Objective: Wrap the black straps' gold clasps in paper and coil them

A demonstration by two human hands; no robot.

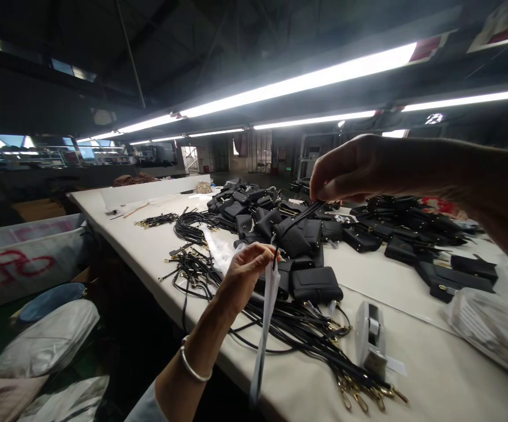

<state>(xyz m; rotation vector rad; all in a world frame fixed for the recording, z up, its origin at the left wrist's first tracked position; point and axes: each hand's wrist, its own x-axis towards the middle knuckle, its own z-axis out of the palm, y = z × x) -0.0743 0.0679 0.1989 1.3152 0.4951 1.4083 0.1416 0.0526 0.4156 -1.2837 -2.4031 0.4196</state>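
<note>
My right hand (pixel 350 167) is raised over the table, its fingers closed on a thin black strap (pixel 301 217), which looks doubled. The strap slants down to my left hand (pixel 249 264), whose fingers pinch the top of a narrow white plastic sleeve (pixel 266 328). A black end shows at the sleeve's mouth; how far it reaches inside is hidden. The sleeve hangs down past the table's front edge. Below my hands lies a bundle of black straps (pixel 297 334) with gold clasps. Just behind is a small black bag (pixel 316 284).
A pile of black bags (pixel 254 202) covers the table's middle, with more bags (pixel 407 225) to the right. A tape dispenser (pixel 370 334) stands near the front, beside clear plastic wrapping (pixel 491 328). White plastic sleeves (pixel 218 249) lie by further straps. Sacks (pixel 47 340) sit on the floor at left.
</note>
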